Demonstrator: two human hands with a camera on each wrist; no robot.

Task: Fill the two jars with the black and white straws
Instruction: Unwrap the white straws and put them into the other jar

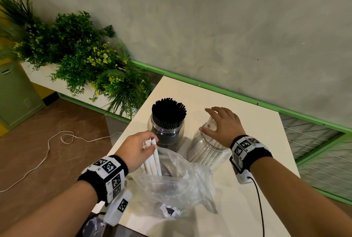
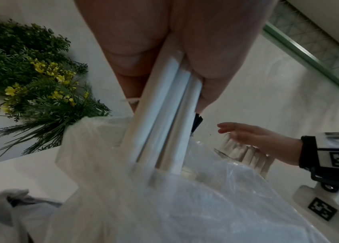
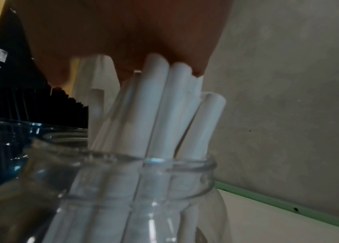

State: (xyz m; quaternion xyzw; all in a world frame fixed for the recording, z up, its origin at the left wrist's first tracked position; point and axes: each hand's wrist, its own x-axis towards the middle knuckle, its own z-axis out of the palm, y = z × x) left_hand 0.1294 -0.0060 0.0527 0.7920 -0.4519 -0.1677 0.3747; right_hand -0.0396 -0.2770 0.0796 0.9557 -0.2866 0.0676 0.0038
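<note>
My left hand (image 1: 150, 141) grips a small bundle of white straws (image 1: 152, 162) by their upper ends; their lower ends are still inside a clear plastic bag (image 1: 181, 185). The left wrist view shows thumb and fingers closed round the bundle (image 2: 164, 115). My right hand (image 1: 219, 122) lies spread over the tops of the white straws (image 3: 160, 106) standing in a clear jar (image 1: 205, 151), fingers fairly straight. To its left a second clear jar (image 1: 165, 131) is packed with black straws (image 1: 168, 111).
Both jars and the bag sit on a white table (image 1: 247, 103) against a grey wall. Green plants (image 1: 85, 55) stand off the table's left side. A white cord (image 1: 47, 151) lies on the brown floor. A crumpled bag (image 1: 93, 225) sits at the near left corner.
</note>
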